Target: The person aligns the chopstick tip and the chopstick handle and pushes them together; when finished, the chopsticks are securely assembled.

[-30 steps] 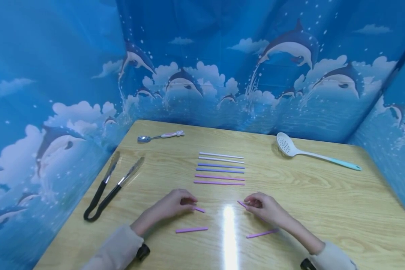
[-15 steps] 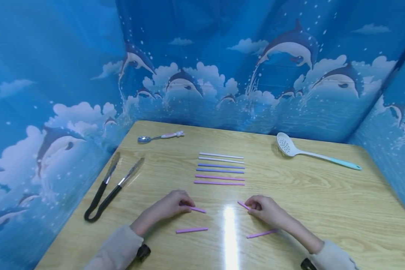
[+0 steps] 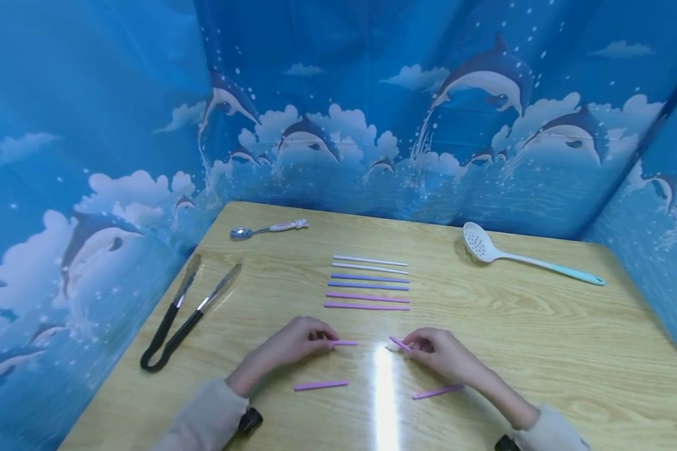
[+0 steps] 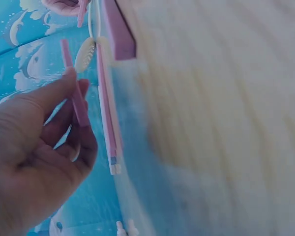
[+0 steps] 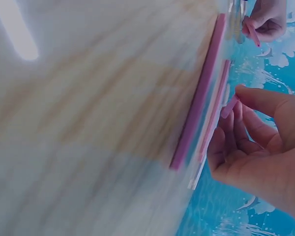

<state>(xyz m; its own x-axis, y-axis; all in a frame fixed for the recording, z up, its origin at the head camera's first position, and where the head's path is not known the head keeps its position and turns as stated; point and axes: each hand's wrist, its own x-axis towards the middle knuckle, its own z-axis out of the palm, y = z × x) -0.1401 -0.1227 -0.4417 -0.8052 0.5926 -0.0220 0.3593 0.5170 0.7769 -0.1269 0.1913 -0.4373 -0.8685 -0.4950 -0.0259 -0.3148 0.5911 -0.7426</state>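
Note:
Between thumb and fingers, my left hand (image 3: 300,341) pinches a short pink stick (image 4: 80,110), whose free end points right in the head view. Facing it, my right hand (image 3: 442,352) pinches another short pink stick (image 5: 230,106), slanted up to the left. A gap separates the two held sticks, and both appear raised off the table. One pink stick (image 3: 320,385) lies on the table below my left hand. A second pink stick (image 3: 437,393) lies under my right forearm, which reaches its right end.
Beyond the hands lie rows of longer sticks: pink (image 3: 367,306), blue (image 3: 369,287) and white (image 3: 370,260). Black-handled tongs (image 3: 169,332) rest at the left, with a spoon (image 3: 267,229) at the back left. A slotted skimmer (image 3: 485,246) lies at the back right.
My left hand has shifted right, its stick turning nearly level and showing more of its length than at first. My right hand has come slightly left. The held sticks are closer together.

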